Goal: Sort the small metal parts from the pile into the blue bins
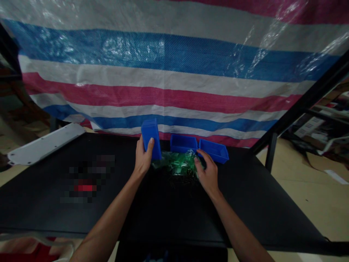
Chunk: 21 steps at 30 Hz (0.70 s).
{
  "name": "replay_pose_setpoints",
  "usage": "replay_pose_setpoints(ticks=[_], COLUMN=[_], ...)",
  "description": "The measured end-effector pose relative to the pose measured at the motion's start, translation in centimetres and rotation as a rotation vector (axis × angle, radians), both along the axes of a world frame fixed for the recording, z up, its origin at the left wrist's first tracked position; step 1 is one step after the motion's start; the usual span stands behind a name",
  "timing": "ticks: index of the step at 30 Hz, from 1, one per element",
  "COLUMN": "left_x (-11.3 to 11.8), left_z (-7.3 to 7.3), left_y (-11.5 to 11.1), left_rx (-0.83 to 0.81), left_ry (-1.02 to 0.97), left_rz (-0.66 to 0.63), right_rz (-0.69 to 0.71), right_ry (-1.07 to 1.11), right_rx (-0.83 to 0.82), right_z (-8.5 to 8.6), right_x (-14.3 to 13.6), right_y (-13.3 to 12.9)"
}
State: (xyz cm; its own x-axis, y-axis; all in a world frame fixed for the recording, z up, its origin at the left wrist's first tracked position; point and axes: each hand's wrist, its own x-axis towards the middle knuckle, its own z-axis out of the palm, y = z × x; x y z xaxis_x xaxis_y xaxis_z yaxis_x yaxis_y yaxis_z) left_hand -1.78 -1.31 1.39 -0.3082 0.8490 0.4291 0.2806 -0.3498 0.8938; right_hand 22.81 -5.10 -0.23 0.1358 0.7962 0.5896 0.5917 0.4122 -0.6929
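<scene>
My left hand [143, 154] is wrapped round a blue plastic bin [151, 137], tilted up on end above the black table [174, 214]. Several green plastic packets [178, 163] in clear film lie in a heap between my hands, with small dark thin pieces at their near side. My right hand [207, 170] touches the right end of this heap, thumb and fingers apart. Behind the heap stands a second blue bin [183, 143]; a third blue bin [214, 150] sits just right of it, beyond my right fingertips.
A white power-strip-like bar [46, 145] lies at the table's back left. Left of my left arm is a pixelated patch with red in it. A striped tarp [163, 72] hangs behind the table, and a black frame post [300, 105] slants at the right.
</scene>
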Motion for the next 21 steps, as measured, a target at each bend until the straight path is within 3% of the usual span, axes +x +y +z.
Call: replay_pose_setpoints(ticks=[3,7,9,12,14,18,21], left_x=[0.4,0.7,0.1,-1.8,-3.4,-5.7,-5.9], left_z=[0.0,0.5,1.0,1.6,1.4,-0.4,-1.5], left_y=[-0.3,-0.4,-0.3,-0.3,-0.7,-2.0,-2.6], left_rx=[0.074,0.134,0.11,-0.02,-0.166,-0.392,-0.465], left_ry=[-0.091,-0.079,-0.022,0.14,0.37,0.864,0.984], left_rz=[-0.076,-0.139,-0.133,-0.116,-0.067,0.019,0.022], right_rz=[0.194,0.556,0.664,0.624,0.576,0.504,0.479], right_ry=[-0.186,-0.381,-0.472,-0.612,-0.7,-0.828,-0.841], right_rx=[0.11,0.056,0.016,0.032,0.051,-0.002,-0.057], right_z=[2.3,4.8,5.4,5.9,6.1,5.8,4.8], right_x=[-2.2,-5.6,-6.7,-7.3,-7.4,-8.0,-8.6], right_y=[0.5,3.7,5.8,8.6,10.0,11.6,12.2])
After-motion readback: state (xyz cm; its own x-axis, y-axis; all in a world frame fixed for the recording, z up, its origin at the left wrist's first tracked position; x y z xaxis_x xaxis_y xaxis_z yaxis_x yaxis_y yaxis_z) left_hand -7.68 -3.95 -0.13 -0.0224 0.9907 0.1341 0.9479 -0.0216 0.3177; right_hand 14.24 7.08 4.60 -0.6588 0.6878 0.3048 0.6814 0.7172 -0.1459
